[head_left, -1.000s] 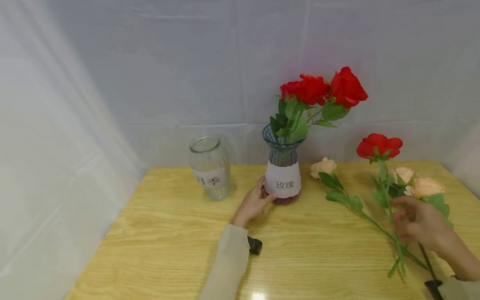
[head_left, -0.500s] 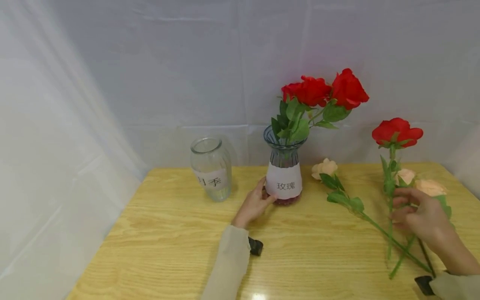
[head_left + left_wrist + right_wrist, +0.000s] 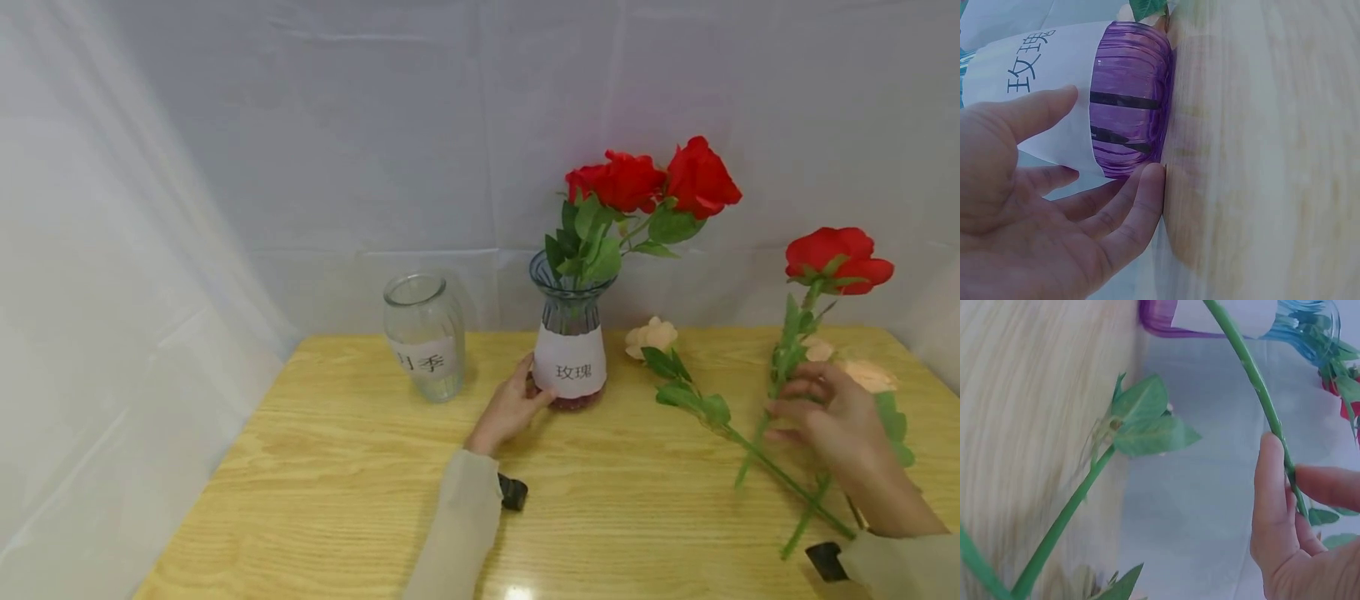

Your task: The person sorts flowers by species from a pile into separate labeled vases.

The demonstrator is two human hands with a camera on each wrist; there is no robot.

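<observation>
My left hand (image 3: 521,392) rests against the lower side of a dark glass vase (image 3: 567,350) that has a white label and holds red roses (image 3: 645,179). In the left wrist view my straight fingers (image 3: 1129,206) lie beside the vase's purple base (image 3: 1132,125), with the thumb on the label. My right hand (image 3: 787,410) pinches the green stem of a single red rose (image 3: 838,254) and holds it tilted above the table at the right. The right wrist view shows the thumb (image 3: 1269,481) and a finger closed on that stem (image 3: 1254,375).
An empty clear glass vase (image 3: 425,337) with a label stands left of the dark vase. A peach rose (image 3: 651,335) lies on the wooden table (image 3: 337,467) with its stem running toward my right hand. More peach roses (image 3: 870,375) lie behind that hand.
My right hand has lifted the red rose off the table, up and to the right, with the bloom now higher. My left hand has stayed on the vase.
</observation>
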